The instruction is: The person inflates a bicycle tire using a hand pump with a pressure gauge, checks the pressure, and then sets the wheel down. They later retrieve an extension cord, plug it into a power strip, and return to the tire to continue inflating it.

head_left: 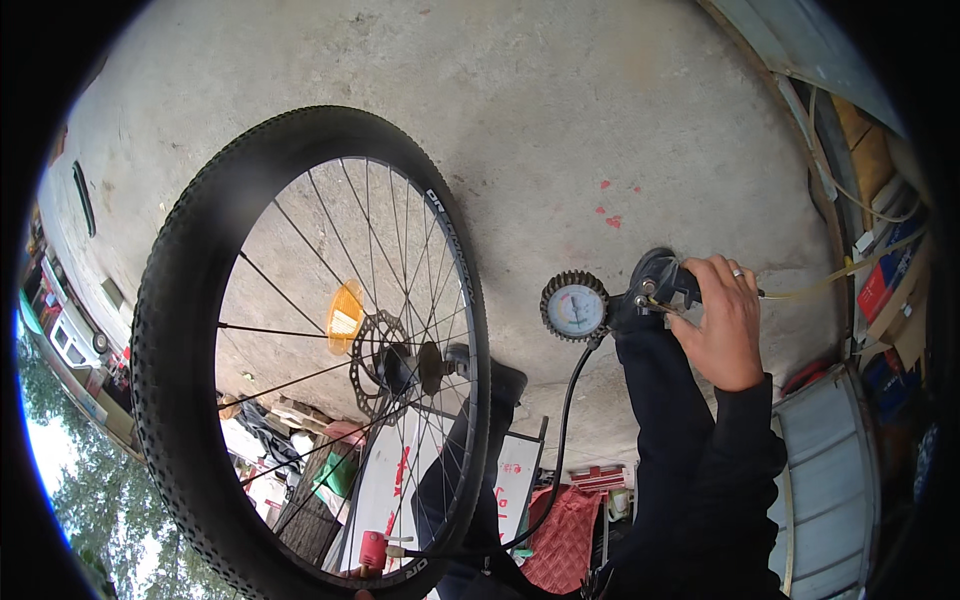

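Note:
A bicycle wheel with a black knobby tyre (165, 330) stands upright on my left, showing thin spokes, an orange reflector (345, 316) and a brake disc (362, 385). My right hand (725, 325) is closed round the handle of a tyre inflator gun (652, 288). A round pressure gauge (577, 308) in a ribbed black guard sits on the gun's left end. From there a black hose (563, 450) curves down to a red air chuck (373, 549) inside the lower rim. Fingertips of my left hand (363, 594) show at that chuck; the rest is hidden.
Grey concrete floor (560, 120) spreads beyond the wheel. A pale air line (840, 274) runs right from the gun toward clutter and boxes (885, 270). Between my legs lie a white board with red writing (515, 475) and a red cloth (565, 540).

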Demonstrator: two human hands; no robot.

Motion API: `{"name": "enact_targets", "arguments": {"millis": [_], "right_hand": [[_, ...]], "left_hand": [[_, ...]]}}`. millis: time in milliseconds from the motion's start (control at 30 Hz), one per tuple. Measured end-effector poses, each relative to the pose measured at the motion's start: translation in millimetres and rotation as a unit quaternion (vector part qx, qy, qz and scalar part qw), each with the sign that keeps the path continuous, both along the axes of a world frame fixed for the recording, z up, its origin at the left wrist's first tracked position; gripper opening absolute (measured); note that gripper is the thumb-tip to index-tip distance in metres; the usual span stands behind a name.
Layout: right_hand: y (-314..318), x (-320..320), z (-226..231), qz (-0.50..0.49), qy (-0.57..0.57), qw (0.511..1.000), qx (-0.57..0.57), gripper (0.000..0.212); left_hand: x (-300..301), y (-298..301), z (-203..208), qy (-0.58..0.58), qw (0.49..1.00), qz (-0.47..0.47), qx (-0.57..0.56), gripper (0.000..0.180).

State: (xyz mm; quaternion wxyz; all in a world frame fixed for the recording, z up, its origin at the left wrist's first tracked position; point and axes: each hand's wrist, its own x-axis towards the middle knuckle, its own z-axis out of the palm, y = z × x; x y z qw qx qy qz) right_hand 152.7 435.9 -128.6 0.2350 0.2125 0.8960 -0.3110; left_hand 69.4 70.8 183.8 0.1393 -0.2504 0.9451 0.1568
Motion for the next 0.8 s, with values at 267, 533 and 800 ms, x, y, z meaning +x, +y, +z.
{"name": "enact_targets", "arguments": {"millis": [267, 533, 800], "right_hand": [[3.3, -3.7, -12.9, 0.021, -0.020, 0.999, 0.012, 0.055], [-5.4, -6.5, -10.8, 0.026, -0.024, 0.999, 0.005, 0.054], [-5.4, 0.0, -16.7, 0.034, -0.038, 0.999, 0.006, 0.050]], "left_hand": [[3.1, 7.9, -43.0, 0.101, 0.994, -0.046, 0.020, 0.032], [10.1, -21.6, -43.5, 0.059, 0.993, -0.103, 0.002, 0.028], [22.6, -51.3, -39.2, 0.047, 0.949, -0.306, -0.066, 0.024]]}}
